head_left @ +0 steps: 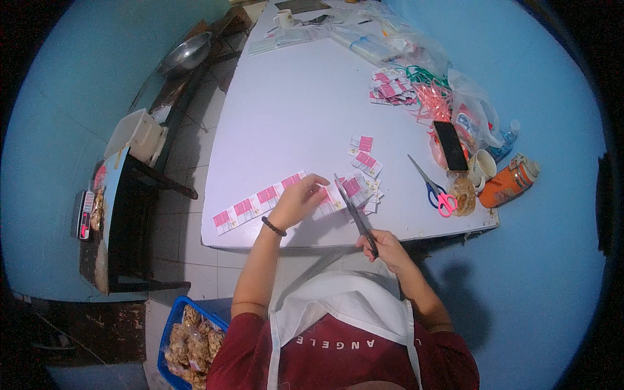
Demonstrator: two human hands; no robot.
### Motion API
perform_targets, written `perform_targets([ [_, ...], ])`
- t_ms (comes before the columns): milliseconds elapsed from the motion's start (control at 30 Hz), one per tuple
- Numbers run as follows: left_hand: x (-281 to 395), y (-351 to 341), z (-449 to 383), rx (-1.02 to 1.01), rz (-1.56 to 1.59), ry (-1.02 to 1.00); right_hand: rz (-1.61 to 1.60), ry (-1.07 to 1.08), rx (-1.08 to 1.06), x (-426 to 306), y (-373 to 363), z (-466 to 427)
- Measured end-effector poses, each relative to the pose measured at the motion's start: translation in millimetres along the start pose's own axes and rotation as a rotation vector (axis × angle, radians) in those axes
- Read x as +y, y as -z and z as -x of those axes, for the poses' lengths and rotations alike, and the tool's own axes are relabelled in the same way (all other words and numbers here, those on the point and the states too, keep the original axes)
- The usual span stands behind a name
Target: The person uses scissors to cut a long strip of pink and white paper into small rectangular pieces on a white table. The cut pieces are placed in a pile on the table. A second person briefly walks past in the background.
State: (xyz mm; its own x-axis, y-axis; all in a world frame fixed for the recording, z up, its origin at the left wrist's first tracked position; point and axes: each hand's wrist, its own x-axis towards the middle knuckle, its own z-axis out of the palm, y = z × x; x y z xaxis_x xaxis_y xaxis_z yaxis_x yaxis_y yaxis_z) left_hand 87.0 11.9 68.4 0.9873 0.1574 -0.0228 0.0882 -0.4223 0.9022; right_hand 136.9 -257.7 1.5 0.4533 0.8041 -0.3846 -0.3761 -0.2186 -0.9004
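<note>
My left hand (300,197) holds a strip of pink-and-white printed labels (329,202) above the near part of the white table (292,107). In my right hand (385,246) is a pair of dark-handled scissors (356,214), the blades pointing up and left across the strip's right side. Another label strip (243,208) lies flat to the left, partly behind my left hand. Cut labels (366,164) lie loosely just beyond and right of the blades. A larger pile of labels (391,87) sits farther back on the right.
Blue-and-pink scissors (431,190), a smartphone (450,146), a mug (481,169) and an orange bottle (509,181) are at the right. Ribbons (434,95) and plastic bags (470,105) line the wall side. A blue basket (168,336) of packed bags stands low left, below a scale (84,214).
</note>
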Motion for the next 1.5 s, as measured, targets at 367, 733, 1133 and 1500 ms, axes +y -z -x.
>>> perform_targets([
  [367, 16, -26, -34, 0.259, -0.427, -0.316, -0.047, -0.118, -0.072, 1, -14, 2],
  [733, -67, 44, 42, 0.313, -0.626, -0.02, -0.099, -0.021, -0.007, -2, -15, 13],
  [1133, -92, 50, 50, 0.508, -0.422, 0.072, -0.062, -0.064, 0.002, -4, -22, 13],
  [1500, -80, 51, 58, 0.376, -0.585, -0.118, -0.061, -0.076, 0.013, -8, -26, 11],
])
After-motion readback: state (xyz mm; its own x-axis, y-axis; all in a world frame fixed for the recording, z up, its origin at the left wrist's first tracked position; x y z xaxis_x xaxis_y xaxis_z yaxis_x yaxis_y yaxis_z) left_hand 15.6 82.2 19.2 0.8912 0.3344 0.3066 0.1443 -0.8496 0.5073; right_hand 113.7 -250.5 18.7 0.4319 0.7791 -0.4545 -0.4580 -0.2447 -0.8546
